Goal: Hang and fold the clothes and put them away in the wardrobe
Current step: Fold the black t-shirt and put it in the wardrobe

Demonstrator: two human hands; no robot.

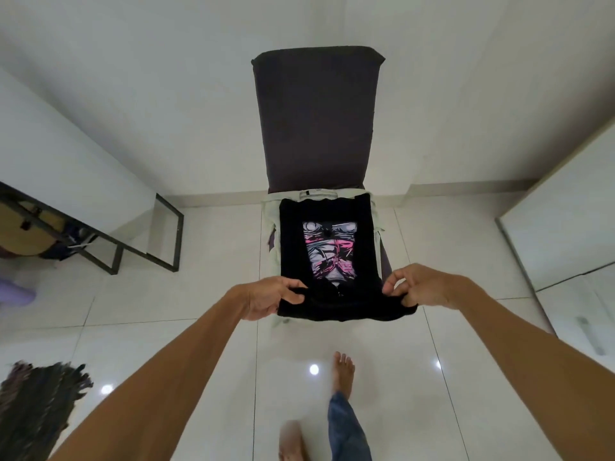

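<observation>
- Two bare forearms reach up from the bottom corners of the frame and converge toward the centre, both nearly straight and with the wrists about level.
- Left hand [269, 299] is just left of centre. Its thumb lies on top of the near left corner of a black T-shirt [293, 237] with the fingers curled beneath, pinching the cloth.
- Right hand [421, 287] is just right of centre, knuckles up, its curled fingers and thumb pinching the near right corner of the same shirt.
- Between the two hands the shirt's near edge sags in a dark fold over the seat's front edge.
- Beyond that fold the shirt lies flat, with its pink and grey print facing up, on the seat of a dark chair [316, 121] at the centre of the frame.
- Under the shirt lies a white garment [317, 194], showing at the far edge and along both sides.
- Below the hands, a bare foot [342, 369] and a jeans leg [347, 427] stand on the glossy white tiled floor [166, 327].
- At the left, a black metal frame [168, 234] stands against the wall.
- At the lower left, a dark striped cloth [40, 404] lies on the floor.
- Along the right edge are white cabinet doors [565, 227].
</observation>
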